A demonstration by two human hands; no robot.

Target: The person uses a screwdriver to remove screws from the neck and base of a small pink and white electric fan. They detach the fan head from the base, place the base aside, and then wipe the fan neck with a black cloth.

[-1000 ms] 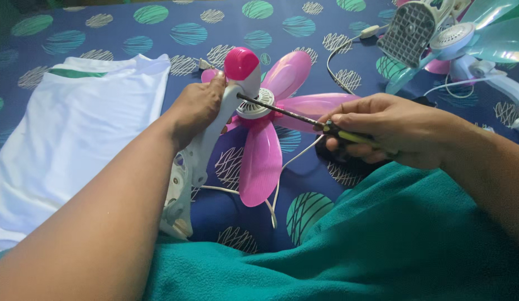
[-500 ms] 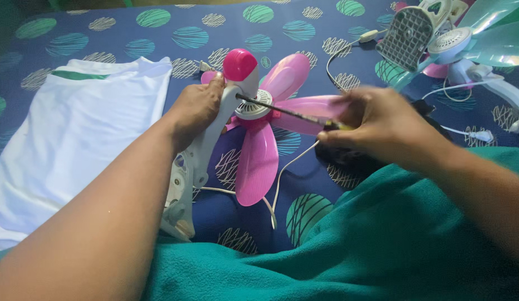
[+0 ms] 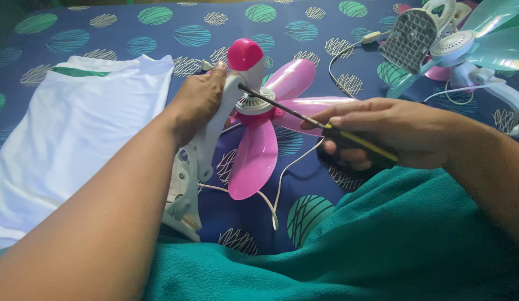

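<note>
My left hand [image 3: 197,100] grips the white neck of a small clip fan [image 3: 254,111] with pink blades and a pink motor cap. The fan's white clip base [image 3: 184,195] rests near my lap. My right hand [image 3: 382,131] holds a screwdriver [image 3: 321,124] with a yellow and black handle. Its dark shaft slants up to the left, and the tip touches the fan body just beside the white hub, under the pink cap. The fan's white cord [image 3: 287,173] trails down over the bedsheet.
A blue bedsheet [image 3: 187,36] with teal and white round patterns lies under everything. A white cloth [image 3: 75,128] with a green stripe is spread at the left. Another clip fan [image 3: 454,44] with pale green blades lies at the top right. A teal blanket [image 3: 382,245] covers my lap.
My right hand turned and shifted on the screwdriver handle, then settled. The fan tilted slightly upward in my left hand. The screwdriver tip stays at the fan body.
</note>
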